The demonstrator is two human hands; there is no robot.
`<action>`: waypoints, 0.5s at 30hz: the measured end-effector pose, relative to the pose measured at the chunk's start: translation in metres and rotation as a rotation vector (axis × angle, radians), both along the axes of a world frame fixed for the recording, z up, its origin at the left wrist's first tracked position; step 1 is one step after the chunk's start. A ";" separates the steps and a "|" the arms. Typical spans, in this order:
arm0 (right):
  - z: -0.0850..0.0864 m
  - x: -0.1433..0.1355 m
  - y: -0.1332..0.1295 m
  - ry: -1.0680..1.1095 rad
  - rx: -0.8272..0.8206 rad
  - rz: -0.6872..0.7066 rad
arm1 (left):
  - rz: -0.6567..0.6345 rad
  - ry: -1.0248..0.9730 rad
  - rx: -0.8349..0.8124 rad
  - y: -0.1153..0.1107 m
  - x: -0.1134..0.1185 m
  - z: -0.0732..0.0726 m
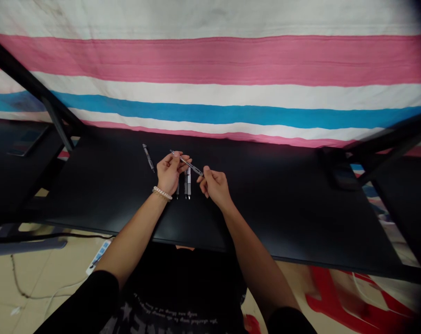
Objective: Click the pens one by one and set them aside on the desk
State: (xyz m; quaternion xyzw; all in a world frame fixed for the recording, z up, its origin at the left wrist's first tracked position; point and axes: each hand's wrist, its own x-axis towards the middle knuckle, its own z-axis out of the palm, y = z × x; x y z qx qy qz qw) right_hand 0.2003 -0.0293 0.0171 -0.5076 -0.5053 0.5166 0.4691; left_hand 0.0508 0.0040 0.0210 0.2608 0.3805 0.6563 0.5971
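A grey pen [192,167] is held slantwise above the black table between my two hands. My left hand [169,172], with a beaded bracelet [162,193] on its wrist, pinches the pen's far-left end. The other end sits in the closed fingers of my right hand [215,185]. Below them several pens [187,185] lie side by side on the table, partly covered by my left hand. Farther left, a single dark grey pen [148,157] lies apart on the surface.
The black table [283,199] has dark metal frame bars [57,118] at both sides. A striped cloth [231,60] hangs behind it. A dark flat object [339,169] lies at the right end. On the floor are a power strip [99,255] and a red stool [332,297].
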 end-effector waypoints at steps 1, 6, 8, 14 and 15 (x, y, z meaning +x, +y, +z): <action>0.000 0.000 0.000 0.020 0.004 -0.001 | -0.011 0.001 0.002 0.000 0.000 0.000; -0.002 -0.003 -0.002 -0.003 0.154 -0.023 | 0.009 -0.080 -0.035 0.003 -0.004 0.008; -0.003 -0.004 -0.003 -0.050 0.202 -0.015 | 0.006 -0.203 -0.060 0.004 -0.009 0.016; -0.007 -0.001 -0.003 -0.201 0.260 -0.044 | -0.008 -0.406 -0.067 0.000 -0.047 0.039; -0.008 -0.001 -0.003 -0.218 0.259 -0.042 | 0.016 -0.406 -0.058 0.000 -0.055 0.041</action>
